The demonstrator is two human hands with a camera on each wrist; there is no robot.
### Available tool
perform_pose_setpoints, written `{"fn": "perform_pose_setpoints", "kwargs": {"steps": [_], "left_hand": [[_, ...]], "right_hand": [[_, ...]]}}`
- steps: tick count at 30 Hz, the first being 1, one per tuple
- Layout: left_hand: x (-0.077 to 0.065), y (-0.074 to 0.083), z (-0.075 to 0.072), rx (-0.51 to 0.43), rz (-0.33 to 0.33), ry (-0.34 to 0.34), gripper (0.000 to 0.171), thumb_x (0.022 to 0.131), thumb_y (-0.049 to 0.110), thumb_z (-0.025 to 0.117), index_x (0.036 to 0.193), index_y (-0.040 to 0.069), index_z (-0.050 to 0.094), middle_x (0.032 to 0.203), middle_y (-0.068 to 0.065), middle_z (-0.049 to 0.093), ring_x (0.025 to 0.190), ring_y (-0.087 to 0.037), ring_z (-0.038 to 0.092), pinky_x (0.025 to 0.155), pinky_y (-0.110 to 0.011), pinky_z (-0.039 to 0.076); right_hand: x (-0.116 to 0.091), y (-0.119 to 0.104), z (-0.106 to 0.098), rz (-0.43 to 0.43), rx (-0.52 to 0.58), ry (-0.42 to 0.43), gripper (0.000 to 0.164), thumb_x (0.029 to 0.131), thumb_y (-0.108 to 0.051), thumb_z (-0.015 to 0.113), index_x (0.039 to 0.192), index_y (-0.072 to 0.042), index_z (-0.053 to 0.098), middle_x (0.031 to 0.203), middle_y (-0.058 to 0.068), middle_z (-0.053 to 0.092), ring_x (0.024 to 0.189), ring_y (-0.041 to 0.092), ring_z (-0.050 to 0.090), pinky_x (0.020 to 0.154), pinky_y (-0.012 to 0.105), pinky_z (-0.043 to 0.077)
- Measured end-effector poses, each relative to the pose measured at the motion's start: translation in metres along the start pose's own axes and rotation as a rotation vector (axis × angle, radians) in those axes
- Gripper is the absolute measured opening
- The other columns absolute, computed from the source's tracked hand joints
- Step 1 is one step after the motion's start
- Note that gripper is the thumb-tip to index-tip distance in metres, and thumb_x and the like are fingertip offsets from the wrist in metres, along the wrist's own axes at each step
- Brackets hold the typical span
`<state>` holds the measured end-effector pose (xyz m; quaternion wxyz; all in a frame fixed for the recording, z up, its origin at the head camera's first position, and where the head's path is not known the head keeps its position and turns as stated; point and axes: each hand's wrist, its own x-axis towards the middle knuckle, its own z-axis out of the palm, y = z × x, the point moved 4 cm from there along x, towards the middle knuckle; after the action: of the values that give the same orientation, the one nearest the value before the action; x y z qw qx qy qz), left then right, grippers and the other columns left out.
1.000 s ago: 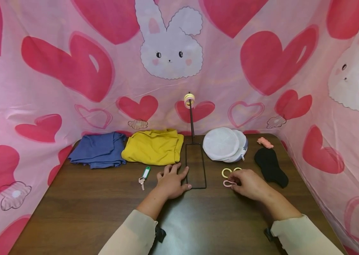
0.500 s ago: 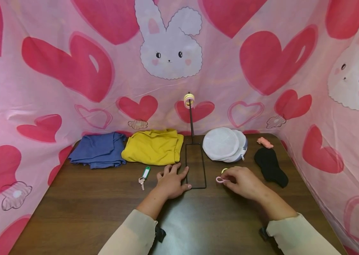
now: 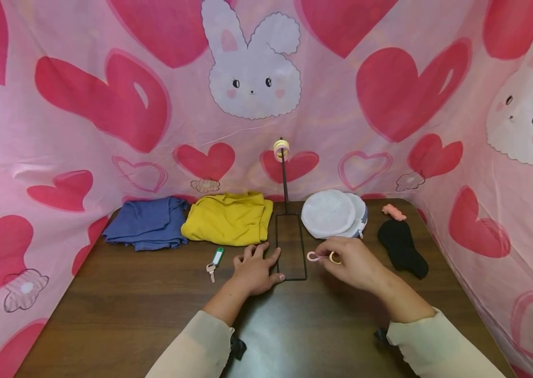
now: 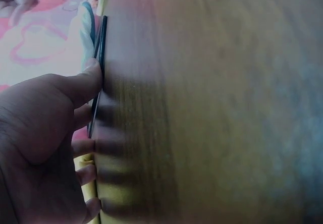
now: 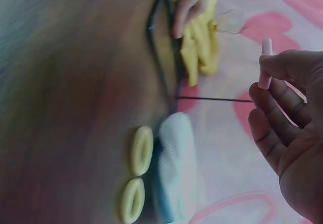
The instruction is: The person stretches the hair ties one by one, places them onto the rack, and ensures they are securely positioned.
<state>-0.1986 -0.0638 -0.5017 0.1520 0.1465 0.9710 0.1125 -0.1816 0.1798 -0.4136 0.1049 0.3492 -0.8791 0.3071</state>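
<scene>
My right hand (image 3: 357, 265) pinches a small pink hair tie (image 5: 264, 78) between thumb and index finger, held above the table. Below it, two yellow hair ties (image 5: 142, 151) lie on the wood in the right wrist view; from the head, my fingers partly cover them. A black wire stand (image 3: 303, 254) has a flat rectangular base and an upright rod. Several yellow and pink rings (image 3: 281, 146) hang near the rod's top. My left hand (image 3: 254, 270) rests with spread fingers at the left side of the base, its thumb and index finger touching the wire.
Behind lie a folded blue cloth (image 3: 145, 223), a folded yellow cloth (image 3: 228, 218) and a white mesh pouch (image 3: 328, 213). A black eye mask (image 3: 400, 247) and a coral bundle (image 3: 394, 211) are at right. A key with a green tag (image 3: 218, 255) lies left of my left hand.
My right hand has picked up the pink hair tie from beside the yellow ones and carried it left and up toward the stand. The left hand has stayed put.
</scene>
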Motion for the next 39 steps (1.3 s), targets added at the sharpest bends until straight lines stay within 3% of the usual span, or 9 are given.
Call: {"fn": "perform_pose_setpoints", "kwargs": {"steps": [4,13,18,20,23,29,34,39], "left_hand": [[0.002,-0.001,0.002,-0.009,-0.006,-0.007,0.075,0.098,0.064,0.057,0.163,0.038,0.032,0.172,-0.004,0.018,0.151,-0.038,0.018,0.108,-0.069,0.022],[-0.001,-0.001,0.000,0.003,0.001,-0.001,0.075,0.098,0.065,0.058,0.163,0.037,0.032,0.171,-0.004,0.019,0.150,-0.038,0.020,0.106,-0.068,0.025],[0.000,-0.002,0.001,0.004,0.000,0.003,0.075,0.097,0.065,0.058,0.163,0.038,0.033,0.171,-0.004,0.020,0.150,-0.039,0.020,0.106,-0.068,0.026],[0.000,-0.002,0.002,0.006,-0.001,0.005,0.076,0.097,0.066,0.057,0.163,0.038,0.033,0.171,-0.003,0.020,0.150,-0.039,0.020,0.106,-0.068,0.026],[0.000,-0.002,0.002,0.015,0.002,0.011,0.076,0.097,0.068,0.056,0.163,0.038,0.032,0.171,-0.003,0.020,0.150,-0.038,0.020,0.106,-0.067,0.026],[-0.001,0.002,0.001,0.011,0.003,0.010,0.075,0.097,0.066,0.057,0.163,0.038,0.034,0.171,-0.003,0.021,0.150,-0.038,0.020,0.107,-0.068,0.026],[-0.001,0.004,0.000,0.011,-0.003,0.008,0.075,0.097,0.066,0.058,0.163,0.038,0.033,0.171,-0.003,0.021,0.150,-0.037,0.020,0.109,-0.068,0.024],[-0.003,0.001,-0.001,0.004,-0.013,0.001,0.075,0.097,0.065,0.059,0.162,0.038,0.034,0.171,-0.003,0.021,0.150,-0.037,0.020,0.109,-0.068,0.024]], "right_hand": [[0.009,-0.014,-0.009,-0.047,0.046,0.063,0.020,0.084,-0.005,0.084,0.098,-0.017,0.077,0.093,-0.012,0.073,0.081,0.005,0.066,0.071,0.034,0.059],[0.026,-0.044,-0.035,-0.200,0.052,0.231,0.027,0.080,0.001,0.084,0.101,-0.016,0.078,0.096,-0.008,0.075,0.083,0.007,0.067,0.075,0.025,0.057],[0.041,-0.064,-0.052,-0.295,0.060,0.290,0.011,0.093,-0.019,0.080,0.103,-0.014,0.079,0.098,-0.008,0.075,0.086,0.008,0.068,0.074,0.028,0.057],[0.046,-0.071,-0.057,-0.330,0.064,0.302,0.019,0.099,-0.030,0.072,0.103,-0.012,0.079,0.098,-0.007,0.076,0.087,0.008,0.068,0.076,0.027,0.057],[0.053,-0.080,-0.063,-0.356,0.064,0.318,0.030,0.102,-0.038,0.067,0.103,-0.011,0.079,0.099,-0.006,0.076,0.087,0.009,0.068,0.081,0.022,0.055],[0.059,-0.095,-0.074,-0.355,0.075,0.351,0.032,0.101,-0.040,0.068,0.102,-0.011,0.080,0.096,-0.005,0.076,0.086,0.011,0.068,0.085,0.017,0.052],[0.065,-0.105,-0.082,-0.397,0.090,0.382,0.019,0.098,-0.027,0.074,0.103,-0.010,0.079,0.097,-0.001,0.076,0.087,0.014,0.068,0.083,0.018,0.052],[0.072,-0.107,-0.086,-0.380,0.075,0.391,0.015,0.094,-0.021,0.078,0.103,-0.009,0.080,0.098,0.000,0.077,0.086,0.015,0.069,0.083,0.018,0.052]]}}
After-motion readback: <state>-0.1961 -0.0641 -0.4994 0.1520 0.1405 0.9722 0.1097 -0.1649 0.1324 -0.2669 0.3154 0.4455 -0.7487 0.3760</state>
